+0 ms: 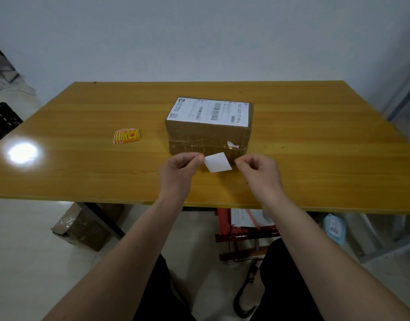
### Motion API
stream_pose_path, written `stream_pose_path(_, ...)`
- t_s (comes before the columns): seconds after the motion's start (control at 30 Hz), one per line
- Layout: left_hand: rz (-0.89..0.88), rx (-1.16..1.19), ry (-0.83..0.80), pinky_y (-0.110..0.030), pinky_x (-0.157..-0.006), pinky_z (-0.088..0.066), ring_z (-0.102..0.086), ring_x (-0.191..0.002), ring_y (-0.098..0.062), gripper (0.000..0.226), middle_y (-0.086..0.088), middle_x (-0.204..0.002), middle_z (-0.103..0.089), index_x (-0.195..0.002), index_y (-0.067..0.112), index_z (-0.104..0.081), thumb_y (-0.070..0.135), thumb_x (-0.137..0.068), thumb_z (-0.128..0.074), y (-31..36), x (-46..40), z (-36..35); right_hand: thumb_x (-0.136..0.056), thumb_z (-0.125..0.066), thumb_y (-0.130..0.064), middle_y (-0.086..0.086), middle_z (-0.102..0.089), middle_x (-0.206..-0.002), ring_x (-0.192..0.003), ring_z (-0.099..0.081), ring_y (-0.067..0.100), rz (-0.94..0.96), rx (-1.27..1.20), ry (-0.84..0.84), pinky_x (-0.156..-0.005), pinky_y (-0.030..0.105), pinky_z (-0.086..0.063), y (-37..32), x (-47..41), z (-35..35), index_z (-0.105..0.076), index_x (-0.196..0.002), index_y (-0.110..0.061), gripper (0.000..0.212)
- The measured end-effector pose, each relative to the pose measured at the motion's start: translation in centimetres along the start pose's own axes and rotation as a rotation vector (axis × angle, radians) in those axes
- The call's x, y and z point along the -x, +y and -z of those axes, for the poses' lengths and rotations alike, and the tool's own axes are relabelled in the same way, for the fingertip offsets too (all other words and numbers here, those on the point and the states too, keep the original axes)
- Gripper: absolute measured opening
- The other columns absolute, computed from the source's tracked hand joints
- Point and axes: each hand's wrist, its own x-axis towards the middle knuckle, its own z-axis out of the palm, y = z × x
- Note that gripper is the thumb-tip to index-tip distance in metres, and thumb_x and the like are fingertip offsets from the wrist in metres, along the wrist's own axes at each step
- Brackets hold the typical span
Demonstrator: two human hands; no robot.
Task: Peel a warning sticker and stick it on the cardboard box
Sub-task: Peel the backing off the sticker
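A brown taped cardboard box [199,135] stands in the middle of the table, with a white shipping label [208,111] on its top. In front of its near side I hold a warning sticker [218,162], its white back facing me. My left hand [178,170] pinches the sticker's left edge between thumb and forefinger. My right hand [259,172] has its fingertips pinched together just beside the sticker's right edge; a small gap seems to show between them. A small fanned stack of red-and-yellow warning stickers [127,136] lies on the table left of the box.
The yellow wooden table [315,158] stands against a pale wall, with a bright light glare at its left. Under and beside it lie a cardboard box [81,225], a red frame with papers [243,225] and a black crate [2,119] at the far left.
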Motion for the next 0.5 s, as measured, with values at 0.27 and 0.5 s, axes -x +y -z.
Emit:
stream_pose_path(0.27,-0.074,0.08,-0.115,-0.012,-0.064,-0.051,-0.063,-0.068,0.004,0.007,0.008,-0.073,-0.071,-0.082,0.012,-0.073,0.006,-0.079,-0.071,0.2,-0.3,1.0,-0.088,-0.06,-0.031,0.001,-0.043,-0.055,-0.041,-0.037,0.009,-0.562,-0.346,-0.294,-0.028,0.015,-0.02,-0.3,-0.5,-0.7,-0.064,-0.072,-0.005,0.031)
stream_pose_path(0.5,-0.104,0.05,-0.145,-0.009,-0.064,-0.049,-0.063,-0.07,0.006,0.009,0.013,-0.071,-0.072,-0.084,0.011,-0.073,0.004,-0.079,-0.07,0.2,-0.3,2.0,-0.08,-0.068,-0.01,0.0,-0.046,-0.058,-0.043,-0.039,0.006,-0.539,-0.496,-0.36,-0.03,0.013,-0.023,-0.1,-0.6,-1.2,-0.063,-0.086,-0.005,0.009)
